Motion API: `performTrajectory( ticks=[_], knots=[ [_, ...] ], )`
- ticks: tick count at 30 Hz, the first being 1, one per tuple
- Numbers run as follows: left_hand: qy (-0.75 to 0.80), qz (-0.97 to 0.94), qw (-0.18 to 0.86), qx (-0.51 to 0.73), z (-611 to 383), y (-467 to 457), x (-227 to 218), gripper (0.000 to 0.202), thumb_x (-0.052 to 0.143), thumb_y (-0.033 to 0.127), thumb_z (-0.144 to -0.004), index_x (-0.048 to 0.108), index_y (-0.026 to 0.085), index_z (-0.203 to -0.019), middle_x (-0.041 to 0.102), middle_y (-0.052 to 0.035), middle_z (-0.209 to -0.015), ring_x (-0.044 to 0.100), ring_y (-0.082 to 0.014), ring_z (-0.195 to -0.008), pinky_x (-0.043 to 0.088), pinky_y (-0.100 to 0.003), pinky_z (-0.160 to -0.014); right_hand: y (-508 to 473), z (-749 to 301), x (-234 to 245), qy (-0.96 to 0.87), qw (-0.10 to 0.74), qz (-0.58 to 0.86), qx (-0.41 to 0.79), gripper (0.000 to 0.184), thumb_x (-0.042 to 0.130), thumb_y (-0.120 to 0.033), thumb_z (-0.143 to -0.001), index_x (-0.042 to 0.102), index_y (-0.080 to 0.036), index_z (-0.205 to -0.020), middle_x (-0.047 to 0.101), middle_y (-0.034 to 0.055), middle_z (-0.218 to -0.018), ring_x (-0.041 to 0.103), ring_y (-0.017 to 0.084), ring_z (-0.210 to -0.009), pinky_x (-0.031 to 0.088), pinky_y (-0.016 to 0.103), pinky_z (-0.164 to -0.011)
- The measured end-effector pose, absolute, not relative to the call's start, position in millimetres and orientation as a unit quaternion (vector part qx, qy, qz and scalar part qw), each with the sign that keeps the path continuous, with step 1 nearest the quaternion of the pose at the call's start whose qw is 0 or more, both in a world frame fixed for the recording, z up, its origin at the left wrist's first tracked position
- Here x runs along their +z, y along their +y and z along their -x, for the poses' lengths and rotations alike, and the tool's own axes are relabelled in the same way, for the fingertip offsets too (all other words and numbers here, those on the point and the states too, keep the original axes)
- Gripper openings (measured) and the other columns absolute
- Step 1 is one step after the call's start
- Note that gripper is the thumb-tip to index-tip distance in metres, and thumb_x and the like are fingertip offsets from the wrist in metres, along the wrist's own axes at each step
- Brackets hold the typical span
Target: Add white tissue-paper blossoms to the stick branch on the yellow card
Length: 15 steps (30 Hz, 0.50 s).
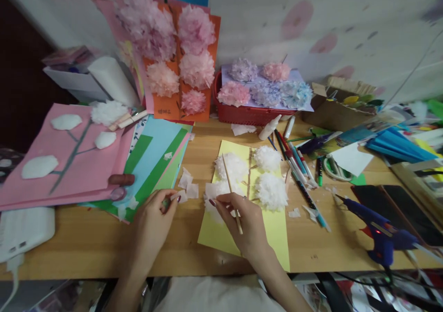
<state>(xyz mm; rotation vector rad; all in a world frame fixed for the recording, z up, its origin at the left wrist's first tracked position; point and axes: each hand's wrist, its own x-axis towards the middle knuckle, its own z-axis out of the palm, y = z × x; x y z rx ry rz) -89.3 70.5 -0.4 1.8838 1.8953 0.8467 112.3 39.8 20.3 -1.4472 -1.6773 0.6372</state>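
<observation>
Over the table my left hand (155,215) pinches a small piece of white tissue paper (177,195) between thumb and forefinger. Further right, my right hand (247,219) holds a thin wooden stick (227,171), slanting up to the left. Its thumb and forefinger are near the lower left white paper flower (216,192); whether they also grip paper there I cannot tell. Under this hand lies a yellow sheet (277,240) bearing several fluffy white flowers (272,192) beside a brown stem. Loose white tissue squares (192,191) lie between my hands.
Pink card with white ovals (79,164) lies at the left, over coloured sheets (166,150). A red basket (249,116) and an orange flower card (173,104) stand behind. Pens (299,164), a blue glue gun (375,224) and phones (411,210) occupy the right.
</observation>
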Motion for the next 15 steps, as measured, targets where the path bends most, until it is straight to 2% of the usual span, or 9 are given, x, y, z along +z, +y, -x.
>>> performTrajectory(
  ticks=[3, 6, 9, 12, 15],
  knots=[
    [0.651, -0.673, 0.129, 0.325, 87.2, 68.9, 1.7, 0.013, 0.056, 0.027, -0.082, 0.065, 0.021, -0.087, 0.066, -0.0026, -0.084, 0.048, -0.0121, -0.051, 0.042, -0.026, -0.057, 49.7, -104.4, 20.2, -0.725, 0.335, 0.568, 0.2, 0.017, 0.05, -0.027, -0.096, 0.065, -0.02, -0.091, 0.072, 0.0055, -0.077, 0.066, 0.018, -0.065, 0.047, 0.027, -0.058],
    [0.64, -0.671, 0.113, 0.357, 88.5, 66.8, 3.7, 0.014, 0.054, 0.023, -0.085, 0.065, 0.02, -0.093, 0.064, -0.0028, -0.086, 0.047, -0.0125, -0.054, 0.043, -0.027, -0.061, 58.5, -98.8, 19.7, -0.757, 0.293, 0.562, 0.162, 0.017, 0.052, -0.026, -0.095, 0.065, -0.018, -0.102, 0.071, 0.0093, -0.083, 0.067, 0.024, -0.074, 0.047, 0.031, -0.06],
    [0.633, -0.661, 0.112, 0.387, 90.8, 64.8, 3.6, 0.013, 0.055, 0.022, -0.086, 0.065, 0.02, -0.094, 0.063, -0.0018, -0.081, 0.047, -0.0126, -0.057, 0.044, -0.026, -0.06, 60.0, -98.3, 21.3, -0.754, 0.322, 0.551, 0.155, 0.017, 0.054, -0.024, -0.094, 0.063, -0.017, -0.106, 0.07, 0.0091, -0.083, 0.066, 0.024, -0.079, 0.048, 0.032, -0.065],
    [0.619, -0.655, 0.127, 0.414, 94.3, 62.2, 1.5, 0.011, 0.056, 0.021, -0.086, 0.066, 0.02, -0.092, 0.065, -0.0009, -0.076, 0.05, -0.0121, -0.057, 0.045, -0.025, -0.06, 55.3, -100.7, 24.6, -0.721, 0.379, 0.556, 0.165, 0.011, 0.051, -0.02, -0.095, 0.062, -0.019, -0.098, 0.069, 0.006, -0.079, 0.065, 0.02, -0.074, 0.047, 0.029, -0.065],
    [0.607, -0.66, 0.129, 0.423, 101.8, 57.5, 0.1, 0.011, 0.059, 0.022, -0.086, 0.067, 0.02, -0.092, 0.068, -0.0012, -0.075, 0.057, -0.0124, -0.06, 0.048, -0.024, -0.061, 50.4, -102.5, 26.1, -0.694, 0.415, 0.558, 0.186, 0.011, 0.051, -0.024, -0.096, 0.061, -0.021, -0.091, 0.071, 0.0043, -0.078, 0.065, 0.017, -0.069, 0.046, 0.026, -0.062]
  ],
)
